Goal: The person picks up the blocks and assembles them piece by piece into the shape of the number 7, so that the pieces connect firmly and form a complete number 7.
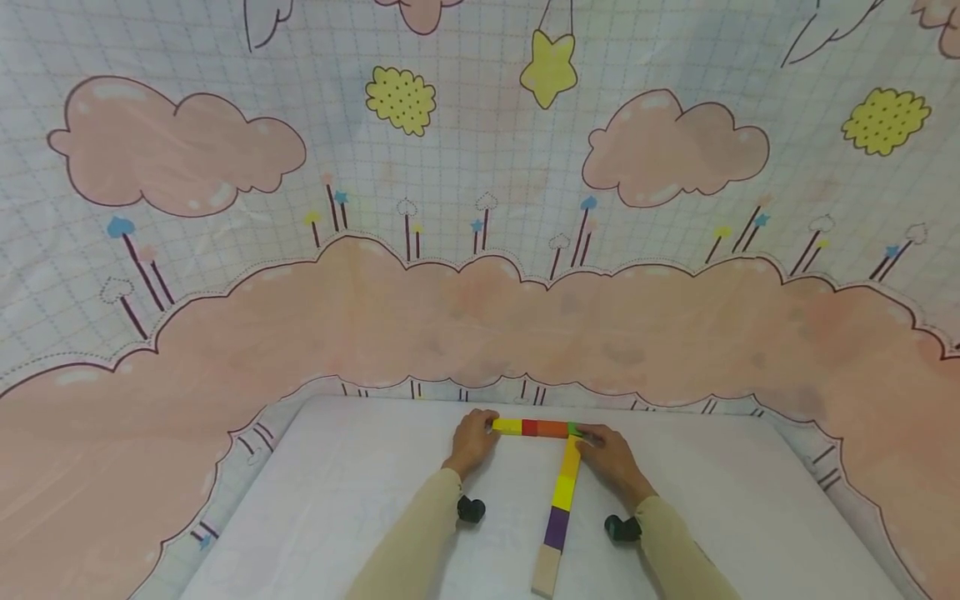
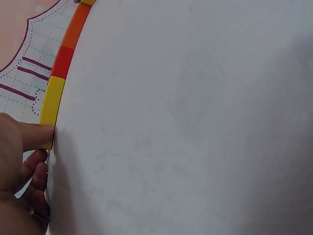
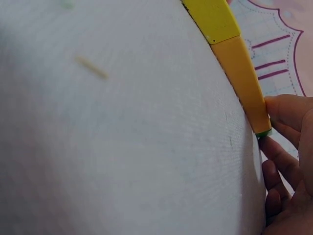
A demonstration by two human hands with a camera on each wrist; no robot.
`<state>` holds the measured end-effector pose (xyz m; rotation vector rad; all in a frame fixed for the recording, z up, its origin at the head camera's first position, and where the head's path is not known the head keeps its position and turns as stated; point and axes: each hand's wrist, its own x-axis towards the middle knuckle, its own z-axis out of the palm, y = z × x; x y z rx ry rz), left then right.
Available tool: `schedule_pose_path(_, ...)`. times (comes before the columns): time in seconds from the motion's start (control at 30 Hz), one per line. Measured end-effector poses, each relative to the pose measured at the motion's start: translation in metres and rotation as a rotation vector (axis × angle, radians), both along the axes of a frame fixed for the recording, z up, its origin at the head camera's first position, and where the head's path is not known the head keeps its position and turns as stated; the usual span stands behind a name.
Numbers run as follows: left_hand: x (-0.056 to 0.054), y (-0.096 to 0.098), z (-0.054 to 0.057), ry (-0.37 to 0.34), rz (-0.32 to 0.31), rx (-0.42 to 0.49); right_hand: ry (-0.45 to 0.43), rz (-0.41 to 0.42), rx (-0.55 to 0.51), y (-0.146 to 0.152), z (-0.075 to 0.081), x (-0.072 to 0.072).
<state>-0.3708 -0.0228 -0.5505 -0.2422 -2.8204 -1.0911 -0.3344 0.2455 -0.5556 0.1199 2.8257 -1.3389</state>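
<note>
Small coloured blocks form two lines meeting at a corner. In the head view, a yellow block [image 1: 507,427], a red block [image 1: 529,427], a longer orange block [image 1: 552,429] and a green block [image 1: 573,429] make the far row. My left hand [image 1: 474,437] pinches the outer end of the yellow block, its thumb [image 2: 39,135] across that end. At the corner my right hand [image 1: 611,454] holds the green block between fingertips, its thumb against the light-orange block [image 3: 244,81]. Towards me run another yellow block [image 1: 563,492], a purple block [image 1: 557,527] and a plain wooden block [image 1: 547,570].
The blocks lie on a white tabletop [image 1: 360,492], the row close to its far edge. Behind hangs a cloth [image 1: 450,325] printed with clouds and stars. A thin yellowish stick [image 3: 92,67] shows blurred in the right wrist view. Dark wrist devices [image 1: 471,510] sit by both sleeves.
</note>
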Motion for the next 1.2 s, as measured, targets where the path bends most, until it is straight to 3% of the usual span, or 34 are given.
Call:
schedule_pose_path(0.77, 0.0029, 0.0014, -0.0003, -0.014, 0.029, 0.03, -0.015, -0.001, 0.012, 0.0002, 0.0005, -0.0008)
schedule_pose_path(0.93, 0.0025, -0.0009, -0.0014, -0.031, 0.025, 0.092, -0.033, -0.007, -0.019, 0.0004, 0.0008, -0.002)
schedule_pose_path(1.2, 0.0036, -0.0051, -0.0004, -0.032, -0.004, 0.112, -0.063, 0.004, -0.094, 0.0063, -0.002, -0.0051)
